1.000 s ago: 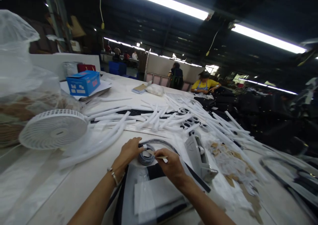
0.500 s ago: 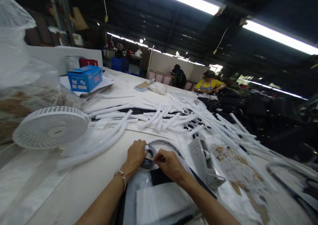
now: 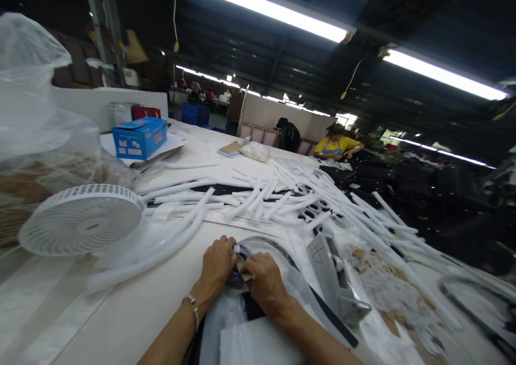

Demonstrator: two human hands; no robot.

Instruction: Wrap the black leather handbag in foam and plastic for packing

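Both hands meet at a small dark grey coil (image 3: 235,280) that looks like wound cord or piping, with a longer loop (image 3: 278,242) of it running off behind to the right. My left hand (image 3: 217,260) is closed on the coil's left side, near a small white tab (image 3: 236,249). In my right hand (image 3: 264,279), pinched between thumb and fingers, is a small brown piece (image 3: 243,269) like card or paper, at the middle of the coil. Below the hands lie a clear plastic bag (image 3: 229,300) and a white packet (image 3: 258,341).
A white round fan (image 3: 83,222) and a blue box (image 3: 140,138) stand at left. White foam tubes (image 3: 193,220) are strewn across the table. A grey tape dispenser (image 3: 328,260) stands right of my hands, beside scraps (image 3: 387,284). A co-worker in yellow (image 3: 337,145) sits beyond.
My right hand has moved slightly left and in over the coil, and the brown piece now shows plainly in its fingers. My left hand stays on the coil. The view has tilted up slightly.
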